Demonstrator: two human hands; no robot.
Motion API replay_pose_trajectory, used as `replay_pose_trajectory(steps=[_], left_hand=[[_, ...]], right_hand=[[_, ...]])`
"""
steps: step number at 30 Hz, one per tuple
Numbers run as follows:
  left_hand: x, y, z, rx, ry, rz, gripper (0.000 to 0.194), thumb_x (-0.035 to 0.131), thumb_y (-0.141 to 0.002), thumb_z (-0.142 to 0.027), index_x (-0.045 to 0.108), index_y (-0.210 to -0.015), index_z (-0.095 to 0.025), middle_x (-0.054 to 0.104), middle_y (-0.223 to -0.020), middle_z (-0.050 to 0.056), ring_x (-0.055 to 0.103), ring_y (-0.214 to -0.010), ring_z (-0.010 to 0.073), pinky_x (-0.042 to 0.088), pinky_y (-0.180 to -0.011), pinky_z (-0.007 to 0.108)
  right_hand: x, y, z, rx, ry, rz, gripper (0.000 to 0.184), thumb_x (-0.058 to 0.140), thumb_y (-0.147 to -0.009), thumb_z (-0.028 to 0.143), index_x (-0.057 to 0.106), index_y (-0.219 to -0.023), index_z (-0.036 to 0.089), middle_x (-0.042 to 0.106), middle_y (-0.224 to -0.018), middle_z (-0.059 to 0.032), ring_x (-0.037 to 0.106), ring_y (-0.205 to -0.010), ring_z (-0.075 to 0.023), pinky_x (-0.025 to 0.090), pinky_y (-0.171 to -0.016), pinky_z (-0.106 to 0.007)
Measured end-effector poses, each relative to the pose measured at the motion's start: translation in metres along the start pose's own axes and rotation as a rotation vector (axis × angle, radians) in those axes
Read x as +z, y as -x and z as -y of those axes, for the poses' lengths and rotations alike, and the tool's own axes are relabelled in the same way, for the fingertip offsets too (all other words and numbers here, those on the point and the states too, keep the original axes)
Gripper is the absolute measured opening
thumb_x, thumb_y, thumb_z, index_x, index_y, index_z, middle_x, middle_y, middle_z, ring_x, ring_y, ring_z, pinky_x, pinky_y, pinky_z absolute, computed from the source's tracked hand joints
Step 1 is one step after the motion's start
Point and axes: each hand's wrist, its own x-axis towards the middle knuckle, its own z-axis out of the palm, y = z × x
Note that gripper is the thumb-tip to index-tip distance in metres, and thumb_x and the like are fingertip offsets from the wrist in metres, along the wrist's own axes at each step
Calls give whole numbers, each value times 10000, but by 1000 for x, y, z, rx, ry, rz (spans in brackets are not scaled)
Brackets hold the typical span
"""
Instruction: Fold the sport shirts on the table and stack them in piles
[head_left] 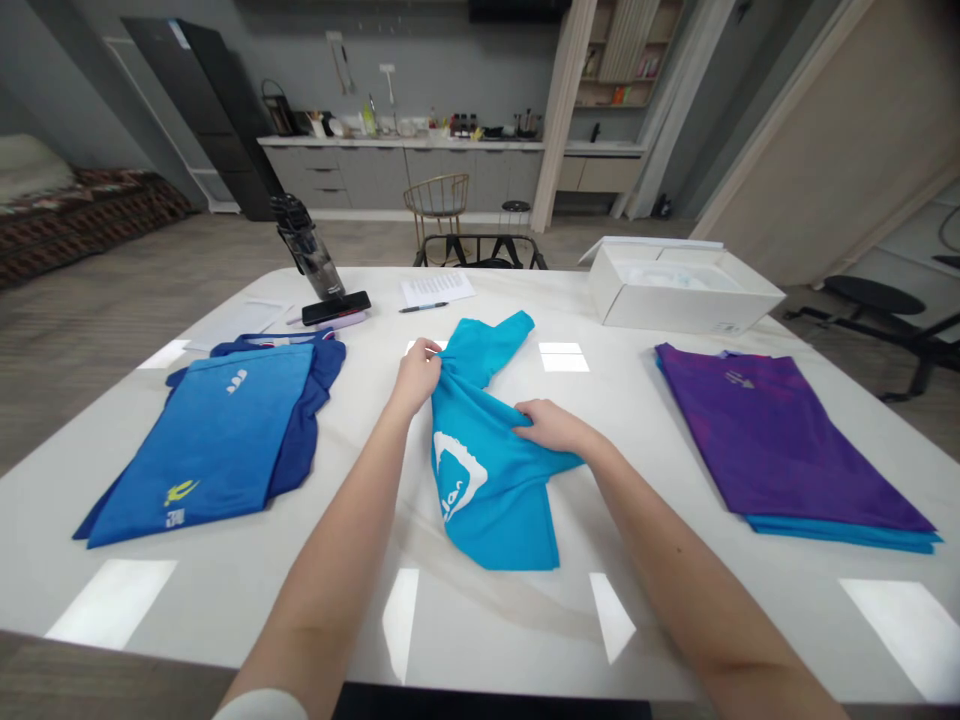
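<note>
A turquoise T-shirt (499,500) with a white printed logo lies bunched in the middle of the table, partly lifted by both hands. My left hand (418,375) pinches its fabric at the upper left edge. Farther down on the right, my right hand (553,425) grips a fold of the same shirt between thumb and fingers. One sleeve points to the far right, and the lower part spreads toward me. The fingertips of both hands are partly hidden in the cloth.
Folded blue shirts (217,440) lie stacked at left, a purple shirt (780,430) over turquoise cloth at right. Behind stand an open white box (675,300), papers (437,289) with a pen (424,307), a black phone (336,308) and a handheld vacuum (311,255). The white table (615,640) is glossy.
</note>
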Motion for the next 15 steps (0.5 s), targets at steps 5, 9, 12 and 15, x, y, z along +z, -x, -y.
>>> replay_pose_trajectory(steps=[5, 9, 12, 15], left_hand=[[0, 17, -13, 337, -378, 162, 384, 575, -869, -223, 666, -1240, -254, 617, -1300, 100, 588, -1216, 281, 485, -1042, 403], [6, 29, -27, 511, -408, 580, 287, 599, -823, -237, 769, -1052, -277, 668, -1288, 44, 613, -1186, 256, 463, -1068, 359], [4, 31, -31, 497, -375, 689, 229, 557, -810, -213, 780, -816, -268, 732, -1242, -4, 642, -1152, 239, 461, -1048, 320], [0, 30, -33, 386, -340, 669, 258, 532, -841, -246, 740, -689, -246, 784, -939, 29, 691, -951, 234, 515, -911, 304]], right_hand=[[4, 0, 19, -44, -384, -37, 331, 662, -874, 503, 606, -775, 193, 581, -695, 21, 511, -671, -147, 380, -635, -266], [-4, 7, 25, -71, -745, 106, 510, 722, -802, 641, 667, -1007, 178, 606, -776, 23, 490, -682, -132, 397, -645, -266], [-16, 14, 24, -126, -699, 299, 506, 704, -827, 658, 680, -984, 178, 567, -752, 35, 459, -694, -124, 398, -665, -263], [-20, 17, 25, -168, -487, 371, 511, 619, -884, 676, 615, -751, 182, 542, -738, 28, 448, -715, -131, 405, -677, -265]])
